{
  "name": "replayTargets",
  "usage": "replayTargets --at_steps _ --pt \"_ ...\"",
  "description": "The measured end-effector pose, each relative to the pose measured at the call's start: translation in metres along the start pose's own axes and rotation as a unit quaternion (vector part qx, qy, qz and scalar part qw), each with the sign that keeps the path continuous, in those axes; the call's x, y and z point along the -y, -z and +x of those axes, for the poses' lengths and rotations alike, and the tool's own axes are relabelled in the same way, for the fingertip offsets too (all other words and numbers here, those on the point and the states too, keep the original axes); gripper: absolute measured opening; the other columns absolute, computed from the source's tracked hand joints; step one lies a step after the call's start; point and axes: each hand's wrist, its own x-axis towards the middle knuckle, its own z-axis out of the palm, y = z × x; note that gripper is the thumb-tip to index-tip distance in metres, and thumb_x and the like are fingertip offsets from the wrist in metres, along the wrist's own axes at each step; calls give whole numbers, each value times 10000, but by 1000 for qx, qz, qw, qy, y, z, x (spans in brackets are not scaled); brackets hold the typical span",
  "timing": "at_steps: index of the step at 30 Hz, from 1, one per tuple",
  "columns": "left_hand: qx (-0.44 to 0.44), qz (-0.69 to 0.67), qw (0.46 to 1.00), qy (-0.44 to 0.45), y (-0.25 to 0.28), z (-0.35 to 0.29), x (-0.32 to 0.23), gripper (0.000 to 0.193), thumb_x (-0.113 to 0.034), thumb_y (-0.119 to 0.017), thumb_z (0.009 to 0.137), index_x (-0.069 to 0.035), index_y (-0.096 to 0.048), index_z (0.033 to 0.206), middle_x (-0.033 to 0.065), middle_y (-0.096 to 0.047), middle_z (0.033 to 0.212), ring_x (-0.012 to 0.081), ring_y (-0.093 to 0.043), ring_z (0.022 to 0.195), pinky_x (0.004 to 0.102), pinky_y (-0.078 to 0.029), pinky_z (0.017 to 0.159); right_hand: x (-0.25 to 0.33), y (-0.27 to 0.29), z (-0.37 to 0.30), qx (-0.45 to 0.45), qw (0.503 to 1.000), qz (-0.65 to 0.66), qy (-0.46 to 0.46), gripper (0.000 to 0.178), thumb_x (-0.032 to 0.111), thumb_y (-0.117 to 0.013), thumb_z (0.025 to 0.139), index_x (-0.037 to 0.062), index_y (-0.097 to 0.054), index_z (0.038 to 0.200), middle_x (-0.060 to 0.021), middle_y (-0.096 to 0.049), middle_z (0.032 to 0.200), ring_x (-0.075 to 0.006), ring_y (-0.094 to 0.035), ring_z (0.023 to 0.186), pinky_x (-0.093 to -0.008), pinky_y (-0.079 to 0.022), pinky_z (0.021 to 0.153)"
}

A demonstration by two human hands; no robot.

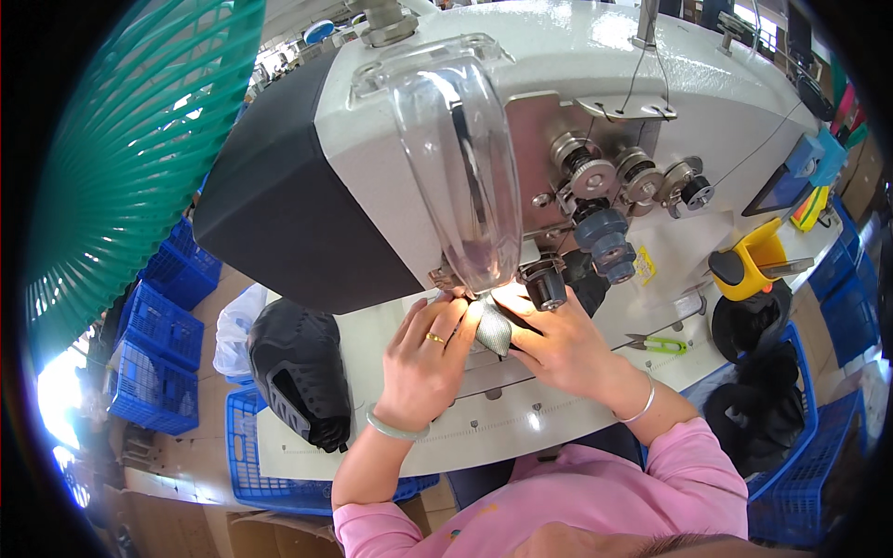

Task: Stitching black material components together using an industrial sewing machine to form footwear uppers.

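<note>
Both of my hands are at the needle area of a white sewing machine (409, 158), under its clear plastic guard (456, 167). Between them lies a small grey-green textured fabric piece (493, 328) with a dark edge. My left hand (426, 358), with a ring and a bangle, presses its fingers on the piece's left side. My right hand (566, 346) grips the right side, thumb and fingers bent around a dark part of it. The fingertips at the needle are partly hidden by the guard and machine parts.
Left on the white table (391, 446) sits a bulky black piece (299, 372). Green-handled thread snips (659, 344) and a yellow-and-black holder (750, 262) are at right. A green fan (139, 139) stands at far left. Blue crates (158, 386) flank the table; one holds black pieces (755, 409).
</note>
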Motion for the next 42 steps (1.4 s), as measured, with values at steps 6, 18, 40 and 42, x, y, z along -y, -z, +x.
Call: replayTargets --at_steps 6,18,40,42 --pt "-11 -140 979 146 0 -1 7 272 10 -694 676 -60 -707 939 68 -687 899 229 -658 766 334 -546 667 6 4 2 -3 1000 -12 -13 349 90 -703 691 86 -659 1038 -57 -634 1111 -269 -547 1068 -417 -413 946" --pt "-8 -41 997 65 0 -4 -7 310 23 -670 662 -63 -710 957 32 -688 948 223 -682 899 311 -567 712 7 5 1 10 999 -23 -35 437 83 -710 664 80 -656 1098 -45 -632 1134 -256 -545 1100 -416 -418 1000" --pt "-55 -141 966 210 -11 -10 -17 300 54 -702 691 -52 -732 971 85 -684 914 260 -656 792 336 -545 697 6 -12 -13 -25 999 -32 7 425 72 -676 732 -12 -613 1144 -166 -581 1217 -332 -518 1191 -498 -403 1022" --pt "-58 -89 980 168 -11 -11 -21 304 56 -702 697 -53 -731 979 87 -688 927 263 -657 797 335 -542 692 9 -14 -12 -30 999 -27 2 406 60 -663 741 -20 -616 1137 -173 -580 1221 -336 -516 1197 -503 -401 1023"
